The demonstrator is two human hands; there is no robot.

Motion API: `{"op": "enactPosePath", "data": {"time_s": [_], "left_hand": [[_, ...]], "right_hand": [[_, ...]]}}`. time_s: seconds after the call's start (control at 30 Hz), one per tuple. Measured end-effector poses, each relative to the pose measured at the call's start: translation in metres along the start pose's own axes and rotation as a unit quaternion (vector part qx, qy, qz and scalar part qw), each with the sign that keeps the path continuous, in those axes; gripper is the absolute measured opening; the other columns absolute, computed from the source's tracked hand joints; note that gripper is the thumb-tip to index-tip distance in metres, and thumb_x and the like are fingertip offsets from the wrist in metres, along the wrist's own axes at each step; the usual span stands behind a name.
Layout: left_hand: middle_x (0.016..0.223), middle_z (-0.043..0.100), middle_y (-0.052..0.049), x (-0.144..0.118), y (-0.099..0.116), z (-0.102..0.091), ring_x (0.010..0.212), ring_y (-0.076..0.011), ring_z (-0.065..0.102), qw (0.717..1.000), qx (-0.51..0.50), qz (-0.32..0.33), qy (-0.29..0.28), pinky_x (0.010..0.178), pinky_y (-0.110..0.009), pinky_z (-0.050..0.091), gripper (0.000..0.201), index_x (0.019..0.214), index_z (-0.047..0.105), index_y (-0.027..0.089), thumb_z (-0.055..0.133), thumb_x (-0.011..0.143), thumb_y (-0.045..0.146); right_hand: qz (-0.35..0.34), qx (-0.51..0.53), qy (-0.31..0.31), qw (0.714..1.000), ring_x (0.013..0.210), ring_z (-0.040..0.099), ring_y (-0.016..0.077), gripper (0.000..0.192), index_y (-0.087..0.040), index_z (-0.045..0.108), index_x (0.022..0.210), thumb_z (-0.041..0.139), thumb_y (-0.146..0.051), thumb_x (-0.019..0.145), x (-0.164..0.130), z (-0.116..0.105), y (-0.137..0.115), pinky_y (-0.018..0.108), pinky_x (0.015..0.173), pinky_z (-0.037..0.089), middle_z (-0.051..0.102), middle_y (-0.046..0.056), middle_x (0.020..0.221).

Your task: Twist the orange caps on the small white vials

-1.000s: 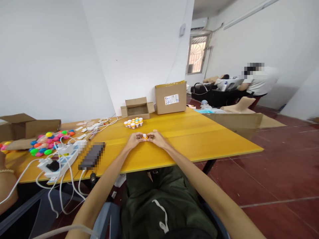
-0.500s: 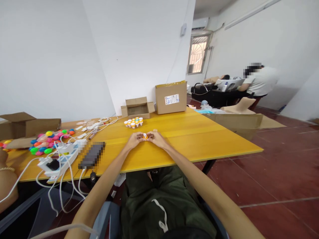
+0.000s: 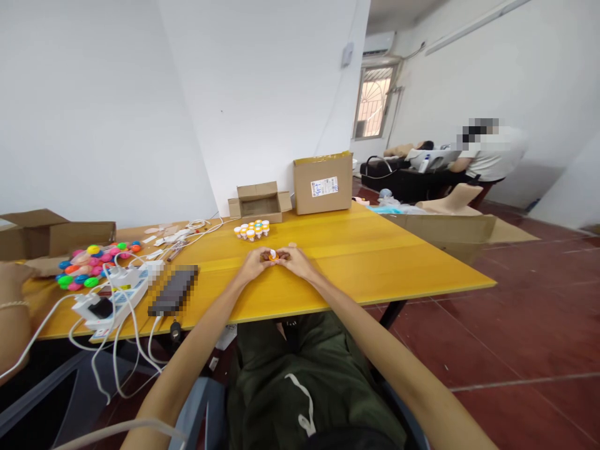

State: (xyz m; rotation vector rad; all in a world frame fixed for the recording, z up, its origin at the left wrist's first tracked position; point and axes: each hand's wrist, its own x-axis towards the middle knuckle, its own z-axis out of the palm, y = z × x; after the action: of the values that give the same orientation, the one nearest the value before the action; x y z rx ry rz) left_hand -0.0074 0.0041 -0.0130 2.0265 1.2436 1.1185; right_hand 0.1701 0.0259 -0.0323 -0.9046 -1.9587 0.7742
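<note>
My left hand and my right hand meet above the yellow table. Between their fingertips is a small white and orange plastic piece, gripped from both sides, its white part pointing up. Fingers cover much of it, so its exact kind is unclear. Just beyond my left hand stands a tight group of small white-topped pieces with orange rings; one has a teal part. A small tan scrap lies behind my right hand.
An open small carton and a taped cardboard box stand at the back. Leftward are a dark phone, a power strip with tangled cables and colourful balls. A co-worker's arm reaches in at far left; another person sits at right.
Both my hands stay in nearly the same place around the white and orange piece. The co-worker's arm at the far left has moved forward over the table.
</note>
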Motion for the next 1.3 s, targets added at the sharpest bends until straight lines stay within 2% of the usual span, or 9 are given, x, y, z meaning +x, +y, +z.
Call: {"op": "enactPosePath", "data": {"time_s": [0.17, 0.43, 0.9, 1.3], "left_hand": [[0.081, 0.072, -0.001, -0.001, 0.001, 0.001, 0.078, -0.0182, 0.065, 1.0, 0.01, 0.007, -0.002, 0.079, -0.032, 0.054, 0.02, 0.09, 0.071, 0.018, 0.075, 0.07, 0.021], [0.085, 0.074, -0.003, -0.002, 0.006, 0.002, 0.083, -0.0195, 0.066, 1.0, 0.007, 0.013, -0.011, 0.082, -0.033, 0.054, 0.02, 0.091, 0.071, 0.019, 0.073, 0.071, 0.019], [0.079, 0.069, -0.002, -0.002, 0.0, 0.004, 0.08, -0.0198, 0.063, 0.997, 0.072, 0.041, -0.004, 0.082, -0.032, 0.051, 0.012, 0.082, 0.069, 0.02, 0.072, 0.072, 0.025], [0.081, 0.069, -0.002, 0.001, 0.0, 0.001, 0.082, -0.0202, 0.064, 0.998, 0.048, 0.043, -0.03, 0.082, -0.032, 0.05, 0.01, 0.082, 0.07, 0.02, 0.073, 0.074, 0.024]], "right_hand": [[-0.001, -0.048, 0.015, 0.999, 0.076, 0.066, 0.0183, 0.01, -0.019, 0.075, 0.085, 0.075, -0.025, 0.077, -0.001, -0.001, -0.006, 0.028, 0.072, 0.051, 0.075, 0.005, 0.084], [-0.002, -0.08, 0.016, 0.997, 0.073, 0.062, 0.0171, 0.004, -0.02, 0.072, 0.078, 0.075, -0.023, 0.076, 0.0, -0.001, -0.007, 0.027, 0.068, 0.047, 0.069, 0.003, 0.076], [0.014, -0.029, 0.021, 0.999, 0.074, 0.066, 0.0168, 0.009, -0.019, 0.071, 0.078, 0.075, -0.027, 0.075, 0.003, 0.002, 0.003, 0.027, 0.07, 0.05, 0.074, 0.003, 0.082], [0.007, -0.042, 0.001, 0.999, 0.072, 0.061, 0.0162, 0.006, -0.019, 0.072, 0.076, 0.074, -0.025, 0.075, 0.003, -0.003, 0.001, 0.026, 0.068, 0.045, 0.069, 0.002, 0.076]]}}
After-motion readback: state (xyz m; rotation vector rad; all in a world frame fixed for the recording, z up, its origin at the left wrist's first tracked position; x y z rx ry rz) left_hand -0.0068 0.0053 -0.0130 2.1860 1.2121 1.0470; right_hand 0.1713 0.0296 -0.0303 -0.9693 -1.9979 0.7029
